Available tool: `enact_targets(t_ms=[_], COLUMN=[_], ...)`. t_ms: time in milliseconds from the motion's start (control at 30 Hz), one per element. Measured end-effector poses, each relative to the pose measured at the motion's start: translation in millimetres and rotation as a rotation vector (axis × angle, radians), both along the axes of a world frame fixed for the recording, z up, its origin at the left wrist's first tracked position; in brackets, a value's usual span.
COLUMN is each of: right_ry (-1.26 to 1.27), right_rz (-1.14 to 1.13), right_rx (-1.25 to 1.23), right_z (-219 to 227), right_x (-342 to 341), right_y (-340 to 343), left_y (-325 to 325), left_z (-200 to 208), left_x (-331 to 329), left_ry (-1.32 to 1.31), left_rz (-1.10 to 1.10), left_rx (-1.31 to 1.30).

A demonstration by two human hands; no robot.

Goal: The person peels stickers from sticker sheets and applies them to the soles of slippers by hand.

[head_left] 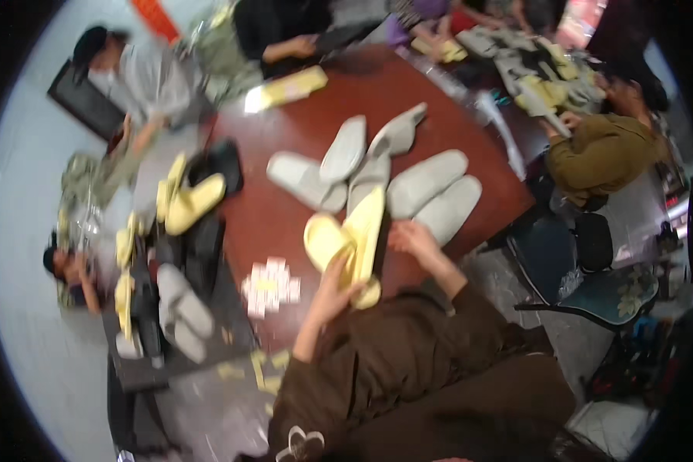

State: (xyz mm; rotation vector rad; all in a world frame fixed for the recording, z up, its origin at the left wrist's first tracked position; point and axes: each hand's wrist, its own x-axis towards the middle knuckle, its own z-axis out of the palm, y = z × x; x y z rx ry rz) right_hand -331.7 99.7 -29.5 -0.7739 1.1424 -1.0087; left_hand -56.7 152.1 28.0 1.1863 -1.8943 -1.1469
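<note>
My left hand (333, 294) is closed around a pair of yellow slippers near the front edge of the red-brown table (285, 223). One yellow slipper (327, 240) shows its strap; the other yellow slipper (368, 227) is tilted on its side beside it. To their right, my right hand (417, 240) has its fingers loosely bent and apart, with nothing visible in them. It is nearest to a pair of grey slippers (427, 185) lying soles up. More grey slippers (308, 181) lie beyond the yellow pair, some overlapping.
A heap of small white labels (269, 286) lies on the table's left front. A dark side table (192, 369) carries yellow, black and grey slippers. A yellow strip (289, 88) lies at the far edge. Several people sit around; chairs (608, 296) stand at the right.
</note>
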Motion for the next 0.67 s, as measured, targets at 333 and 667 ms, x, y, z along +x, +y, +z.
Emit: enact_targets(t_ms=[333,667], right_ry=[0.669,0.339], right_rz=[0.101,-0.030], right_rx=[-0.438,-0.594], right_z=[54.9,23.8], right_x=[75.8,51.7], right_y=[18.0,26.9], left_y=[-12.7,-14.8], left_z=[-39.7,10.2], left_x=[-6.8,-23.6], left_ry=[-0.216,-0.277], left_rz=[-0.039,0.021], left_rx=[0.056,-0.034])
